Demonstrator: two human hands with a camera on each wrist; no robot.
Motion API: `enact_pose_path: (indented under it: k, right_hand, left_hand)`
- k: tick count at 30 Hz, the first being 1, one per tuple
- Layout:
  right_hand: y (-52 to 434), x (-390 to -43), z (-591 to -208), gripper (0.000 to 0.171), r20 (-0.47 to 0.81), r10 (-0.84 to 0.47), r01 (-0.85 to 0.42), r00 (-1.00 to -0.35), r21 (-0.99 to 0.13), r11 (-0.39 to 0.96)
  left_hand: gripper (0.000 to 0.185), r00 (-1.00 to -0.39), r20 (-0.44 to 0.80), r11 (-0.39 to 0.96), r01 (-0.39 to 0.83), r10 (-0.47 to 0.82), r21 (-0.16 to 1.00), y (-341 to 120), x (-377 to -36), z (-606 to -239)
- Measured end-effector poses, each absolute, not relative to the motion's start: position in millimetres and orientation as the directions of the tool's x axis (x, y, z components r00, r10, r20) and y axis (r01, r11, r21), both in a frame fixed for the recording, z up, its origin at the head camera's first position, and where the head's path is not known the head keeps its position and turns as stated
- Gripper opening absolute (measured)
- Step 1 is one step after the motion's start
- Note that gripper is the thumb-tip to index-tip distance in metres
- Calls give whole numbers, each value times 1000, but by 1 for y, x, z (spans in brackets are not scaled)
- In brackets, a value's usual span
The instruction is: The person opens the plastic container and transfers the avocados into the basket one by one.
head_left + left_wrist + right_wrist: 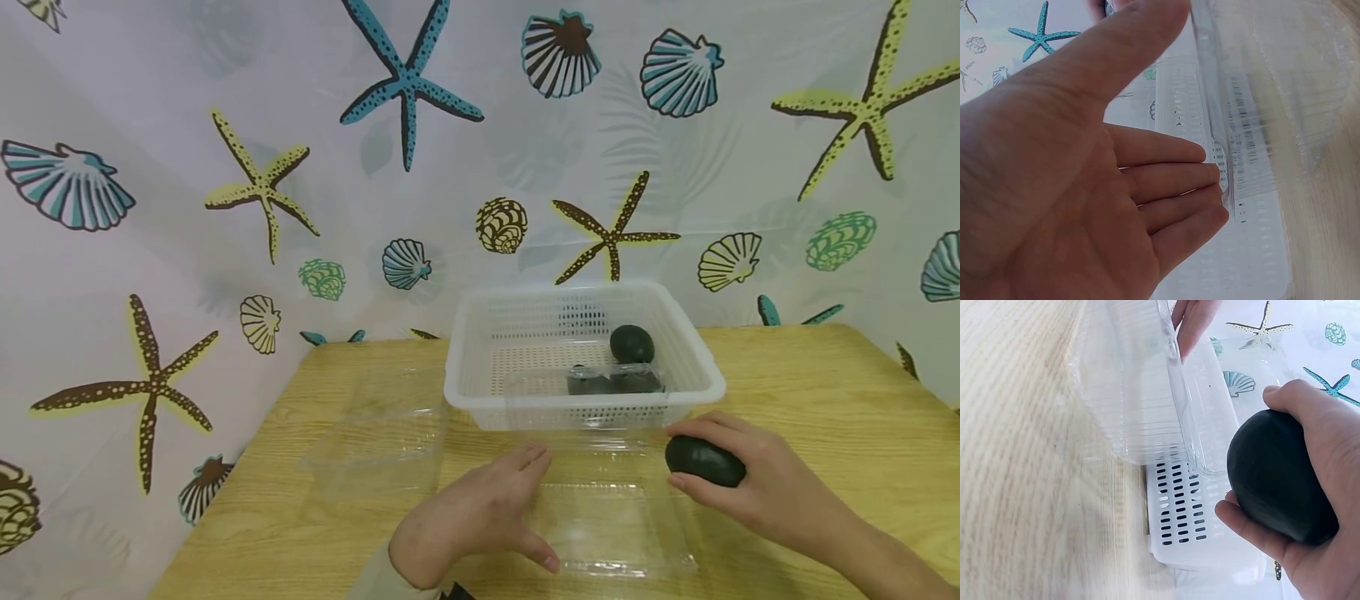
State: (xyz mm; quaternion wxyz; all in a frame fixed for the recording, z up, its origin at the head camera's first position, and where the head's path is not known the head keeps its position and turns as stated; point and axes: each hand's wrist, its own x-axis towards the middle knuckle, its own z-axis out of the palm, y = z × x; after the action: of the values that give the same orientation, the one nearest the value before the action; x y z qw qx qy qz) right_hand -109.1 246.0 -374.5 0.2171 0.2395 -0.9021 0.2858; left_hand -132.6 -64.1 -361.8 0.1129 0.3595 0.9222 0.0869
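Observation:
My right hand (pixel 761 487) grips a dark green avocado (pixel 705 461) just above the wooden table, right of a clear plastic clamshell box (pixel 611 521). In the right wrist view the avocado (pixel 1275 481) fills the hand (pixel 1325 437), close to the box's rim (pixel 1147 394). My left hand (pixel 525 508) lies with straight fingers against the box's left edge, thumb spread. In the left wrist view its fingertips (pixel 1213 181) touch the clear rim (pixel 1216 94). Behind stands a white slotted basket (pixel 697 367) with another avocado (pixel 632 343) and a clear pack of dark fruit (pixel 615 382).
A second clear clamshell box (pixel 390 433) lies open on the table to the left of the basket. A curtain printed with starfish and shells (pixel 405 92) hangs behind and to the left. The table's right half (pixel 840 400) is bare wood.

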Motion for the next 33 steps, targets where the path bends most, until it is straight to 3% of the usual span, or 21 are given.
enact_pose_path:
  k: [18, 33]
  right_hand:
    - [251, -124, -357, 50, 565, -187, -458, -803, -386, 801]
    - [258, -139, -348, 63, 573, -231, -500, -786, -371, 783]
  left_hand:
    - [114, -707, -128, 716, 668, 695, 203, -64, -133, -363]
    - [114, -726, -167, 743, 631, 667, 224, -63, -133, -362]
